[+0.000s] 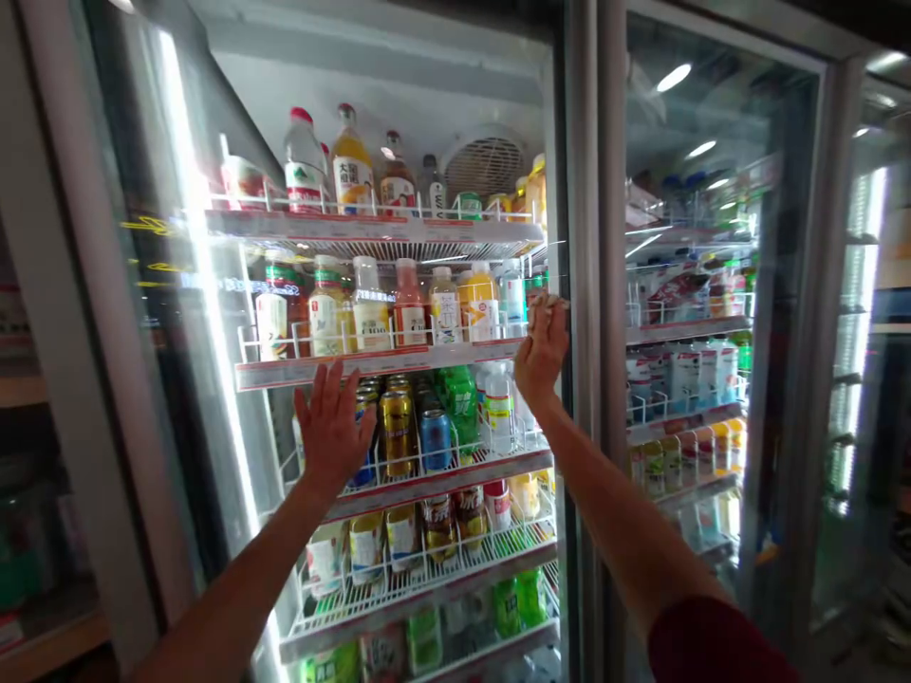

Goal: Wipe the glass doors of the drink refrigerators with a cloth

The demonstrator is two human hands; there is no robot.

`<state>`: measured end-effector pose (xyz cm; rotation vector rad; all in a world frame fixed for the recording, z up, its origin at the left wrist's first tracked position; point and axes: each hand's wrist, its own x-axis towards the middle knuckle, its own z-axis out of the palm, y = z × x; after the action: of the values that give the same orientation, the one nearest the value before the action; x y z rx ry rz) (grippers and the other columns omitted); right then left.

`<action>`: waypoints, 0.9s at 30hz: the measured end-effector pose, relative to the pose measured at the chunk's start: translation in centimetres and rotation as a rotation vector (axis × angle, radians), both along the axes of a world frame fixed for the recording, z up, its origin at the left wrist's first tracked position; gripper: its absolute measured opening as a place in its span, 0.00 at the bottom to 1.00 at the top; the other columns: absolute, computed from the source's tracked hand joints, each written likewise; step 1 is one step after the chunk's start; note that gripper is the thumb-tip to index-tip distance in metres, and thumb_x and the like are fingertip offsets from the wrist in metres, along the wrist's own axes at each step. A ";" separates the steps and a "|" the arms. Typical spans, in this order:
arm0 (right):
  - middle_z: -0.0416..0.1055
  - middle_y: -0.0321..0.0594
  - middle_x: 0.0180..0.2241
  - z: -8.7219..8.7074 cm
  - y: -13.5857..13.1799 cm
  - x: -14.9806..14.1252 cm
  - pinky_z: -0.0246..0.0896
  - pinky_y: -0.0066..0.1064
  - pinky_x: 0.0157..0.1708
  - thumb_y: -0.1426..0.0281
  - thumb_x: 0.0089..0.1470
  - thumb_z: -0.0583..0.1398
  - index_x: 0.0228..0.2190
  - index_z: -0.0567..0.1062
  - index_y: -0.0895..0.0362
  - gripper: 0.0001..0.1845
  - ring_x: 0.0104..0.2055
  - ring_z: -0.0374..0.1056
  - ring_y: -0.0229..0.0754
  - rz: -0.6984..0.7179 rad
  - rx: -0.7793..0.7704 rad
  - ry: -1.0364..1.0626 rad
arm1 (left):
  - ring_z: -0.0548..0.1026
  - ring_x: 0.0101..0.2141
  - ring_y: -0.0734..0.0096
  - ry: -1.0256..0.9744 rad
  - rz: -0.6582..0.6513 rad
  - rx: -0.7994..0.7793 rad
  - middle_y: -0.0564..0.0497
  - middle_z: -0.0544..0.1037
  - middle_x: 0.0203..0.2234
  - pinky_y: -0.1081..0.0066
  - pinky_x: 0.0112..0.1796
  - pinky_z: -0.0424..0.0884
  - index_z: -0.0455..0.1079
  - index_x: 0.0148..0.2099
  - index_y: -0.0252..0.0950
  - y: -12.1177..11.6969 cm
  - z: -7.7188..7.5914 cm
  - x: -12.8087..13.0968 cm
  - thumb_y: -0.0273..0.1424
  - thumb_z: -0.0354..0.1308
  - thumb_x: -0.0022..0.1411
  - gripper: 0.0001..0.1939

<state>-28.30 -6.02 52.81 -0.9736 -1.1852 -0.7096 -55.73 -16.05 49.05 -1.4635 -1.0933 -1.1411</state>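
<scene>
In the head view I face the glass door of a lit drinks fridge. Spread-fingered, my left hand is at the glass in front of the second and third shelves, holding nothing. My right hand, raised near the door's right edge, is closed on a pale, crumpled cloth against the glass. Behind the glass, juice bottles line the second shelf, and a gold can and a blue can stand below. The right palm is turned away from me.
A second glass-fronted fridge with cartons and bottles stands to the right. A metal upright divides the two. On the top shelf are more bottles, including an orange one. A bright light strip runs down the left side.
</scene>
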 end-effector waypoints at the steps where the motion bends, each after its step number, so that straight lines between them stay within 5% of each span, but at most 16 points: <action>1: 0.44 0.46 0.63 -0.1 -0.2 -0.7 0.47 0.52 0.58 0.74 0.56 0.45 0.62 0.39 0.56 0.34 0.65 0.40 0.53 0.011 -0.003 -0.130 | 0.46 0.62 0.58 -0.007 -0.003 0.007 0.44 0.51 0.62 0.51 0.59 0.38 0.45 0.64 0.41 0.1 0.0 0.1 0.35 0.49 0.61 0.31; 3: 0.46 0.40 0.63 -0.7 -0.8 -1.8 0.46 0.47 0.60 0.73 0.57 0.46 0.62 0.36 0.50 0.35 0.65 0.40 0.48 0.052 0.021 -0.467 | 0.45 0.63 0.59 -0.017 -0.012 0.010 0.44 0.51 0.62 0.51 0.60 0.37 0.46 0.64 0.41 0.1 0.0 0.1 0.35 0.48 0.61 0.30; 5: 0.48 0.38 0.62 -0.8 -0.8 -1.7 0.46 0.47 0.60 0.72 0.57 0.47 0.62 0.37 0.47 0.35 0.64 0.44 0.46 0.078 0.060 -0.590 | 0.45 0.63 0.59 -0.031 -0.012 -0.003 0.44 0.51 0.62 0.52 0.60 0.37 0.47 0.64 0.40 0.0 0.1 -0.2 0.35 0.48 0.61 0.29; 9: 0.45 0.48 0.63 1.8 0.1 -0.2 0.47 0.56 0.56 0.75 0.55 0.44 0.62 0.44 0.55 0.33 0.64 0.42 0.55 0.032 0.059 -0.041 | 0.46 0.62 0.58 -0.073 0.032 -0.010 0.42 0.51 0.62 0.53 0.60 0.37 0.50 0.63 0.37 -0.6 1.0 -1.4 0.37 0.48 0.61 0.29; 11: 0.43 0.48 0.63 2.6 0.0 -1.1 0.47 0.55 0.56 0.75 0.55 0.44 0.61 0.47 0.58 0.32 0.65 0.40 0.55 0.049 0.044 0.012 | 0.45 0.62 0.58 -0.096 0.055 -0.004 0.41 0.50 0.62 0.53 0.60 0.36 0.51 0.63 0.35 -0.9 1.8 -1.8 0.38 0.46 0.62 0.29; 16: 0.48 0.36 0.62 1.6 -1.8 -4.3 0.41 0.45 0.62 0.73 0.55 0.46 0.61 0.48 0.49 0.32 0.65 0.40 0.44 0.157 0.044 -0.615 | 0.44 0.63 0.58 -0.114 0.080 -0.023 0.41 0.51 0.62 0.54 0.60 0.36 0.52 0.62 0.33 -1.6 3.4 -2.9 0.40 0.44 0.62 0.29; 20: 0.44 0.47 0.63 3.2 -1.3 -3.7 0.43 0.53 0.59 0.75 0.54 0.44 0.60 0.51 0.59 0.31 0.65 0.39 0.52 0.061 -0.009 -0.095 | 0.44 0.63 0.58 -0.146 0.113 -0.035 0.43 0.50 0.62 0.53 0.60 0.37 0.50 0.63 0.35 -2.0 3.4 -4.4 0.41 0.43 0.63 0.29; 22: 0.42 0.49 0.63 3.5 -1.5 -4.6 0.44 0.54 0.58 0.75 0.54 0.44 0.60 0.49 0.61 0.32 0.65 0.37 0.54 0.053 -0.021 0.001 | 0.44 0.63 0.58 -0.151 0.121 -0.038 0.43 0.49 0.63 0.53 0.59 0.38 0.50 0.63 0.35 -2.1 3.2 -5.0 0.40 0.42 0.63 0.28; 27: 0.47 0.36 0.63 1.9 -2.7 -7.7 0.42 0.47 0.62 0.77 0.53 0.46 0.61 0.48 0.49 0.34 0.65 0.41 0.44 0.162 0.044 -0.627 | 0.45 0.63 0.58 -0.111 0.115 -0.014 0.41 0.50 0.62 0.53 0.60 0.38 0.49 0.63 0.34 -2.0 3.4 -5.8 0.40 0.43 0.63 0.29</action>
<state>-36.01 -8.67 54.72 -0.6172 -1.7622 -0.9400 -61.51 -18.09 52.41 -1.3432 -1.2481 -1.1455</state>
